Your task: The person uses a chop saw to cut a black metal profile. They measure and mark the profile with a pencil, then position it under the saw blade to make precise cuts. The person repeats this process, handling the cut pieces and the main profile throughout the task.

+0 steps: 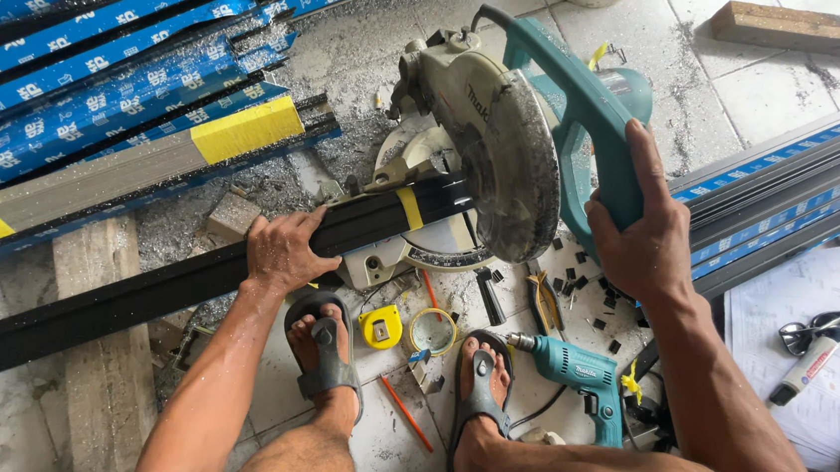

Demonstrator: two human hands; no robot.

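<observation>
Your sandalled feet on tiled floor, teal cordless drill and yellow tape measure just beside them. Your left hand pressed flat, fingers curled over long black aluminium profile lying across miter saw base. Your right hand closed around teal saw handle, blade guard over profile. Blue-wrapped profiles stacked at left.

Bare arms, no sleeves, no gloves on left hand or right hand. Arms and legs flecked w/ pale metal dust. Feet in dark grey flip-flops, thick toe straps. Dark shorts edge at bottom right, legs bare.
</observation>
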